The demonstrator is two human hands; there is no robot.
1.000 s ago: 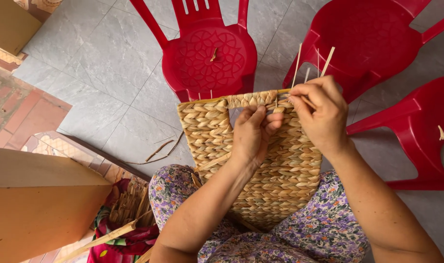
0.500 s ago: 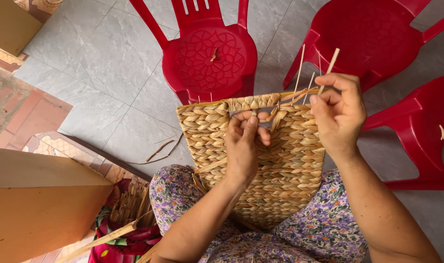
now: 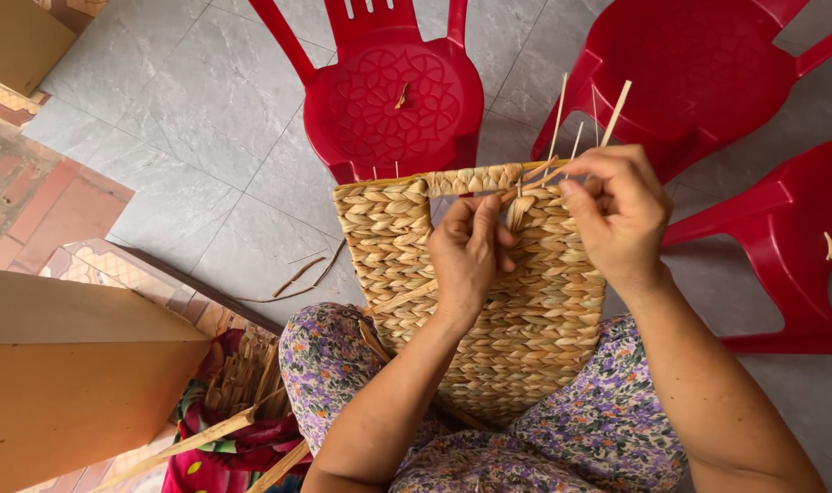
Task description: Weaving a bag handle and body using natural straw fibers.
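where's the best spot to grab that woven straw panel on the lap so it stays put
Probably grip the woven panel by its bare left edge, coming in from the left. That side is free, while the left hand and right hand crowd the top right rim, where loose thin stalks stick up.

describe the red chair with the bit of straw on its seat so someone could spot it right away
Start at the woven panel on the person's lap; straight beyond its top edge, on the grey tiled floor, stands a red plastic chair. Unlike the two red chairs to its right, its round seat bears a moulded flower pattern with a straw scrap in the middle.
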